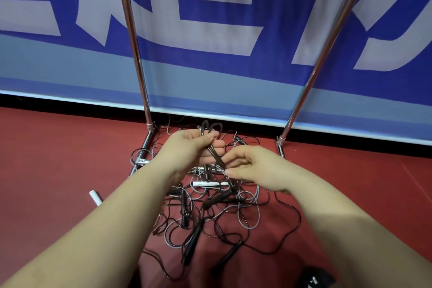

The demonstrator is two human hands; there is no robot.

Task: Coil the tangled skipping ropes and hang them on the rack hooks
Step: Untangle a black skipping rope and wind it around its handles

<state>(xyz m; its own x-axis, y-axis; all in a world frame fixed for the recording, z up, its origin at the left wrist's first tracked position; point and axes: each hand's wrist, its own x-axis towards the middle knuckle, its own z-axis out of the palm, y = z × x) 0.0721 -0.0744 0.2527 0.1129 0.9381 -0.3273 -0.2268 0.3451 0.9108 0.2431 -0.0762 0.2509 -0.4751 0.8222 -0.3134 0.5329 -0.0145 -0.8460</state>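
A small bundle of dark rope loops (211,145) is held up over the rack base, its looped ends standing above the left hand (191,149). That hand's fingers and thumb are curled round the bundle near its top. The right hand (254,167) sits just beside it, fingertips pinching the lower tail of the same strands. Below both hands, the remaining tangle of skipping ropes (210,208) lies on the red floor (58,159), dark and grey cords interlaced with black handles and one white handle (210,184); a second white handle (95,197) lies apart to the left. The rack's two chrome uprights (133,42) rise on either side in front of a blue banner (210,18); no hooks are in view. Assessment: coiling is under way on one rope, with most still unsorted. For a sound result, the left grip should stay firm on the gathered loops while the right draws slack in even lengths, freeing crossings before each turn so loops match and nothing drags neighbouring cords upward.
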